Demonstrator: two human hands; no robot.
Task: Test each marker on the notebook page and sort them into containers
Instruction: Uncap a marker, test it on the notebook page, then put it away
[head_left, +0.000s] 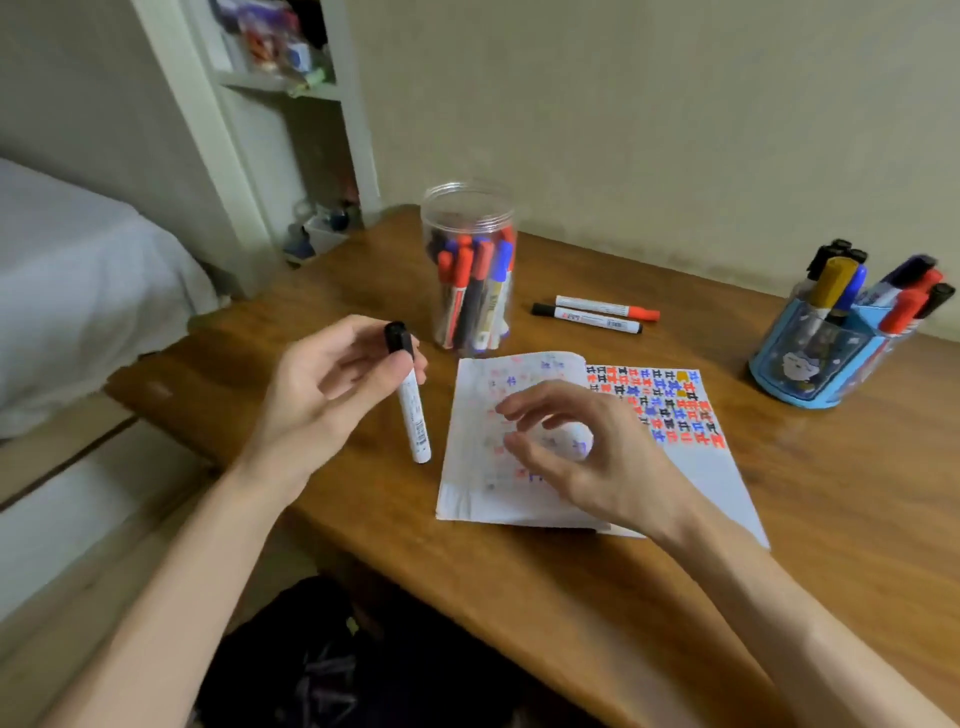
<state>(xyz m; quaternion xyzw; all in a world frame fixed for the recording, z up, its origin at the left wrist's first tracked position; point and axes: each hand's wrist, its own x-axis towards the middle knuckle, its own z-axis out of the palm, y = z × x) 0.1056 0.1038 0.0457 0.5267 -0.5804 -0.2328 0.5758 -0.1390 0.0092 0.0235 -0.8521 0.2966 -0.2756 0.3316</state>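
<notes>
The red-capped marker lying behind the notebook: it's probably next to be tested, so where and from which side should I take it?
Grip the red-capped marker at mid-barrel, coming from above with fingers across its width. It lies flat, and the black-capped marker lies close along its near side, so a low approach from the front would likely nudge that one. The right hand, empty over the notebook, looks nearer.

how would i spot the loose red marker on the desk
Start at the clear jar at the desk's back edge. Just right of it two markers lie side by side. The red marker is the one nearer the wall, with a red cap pointing right; its neighbour is black-capped.
</notes>
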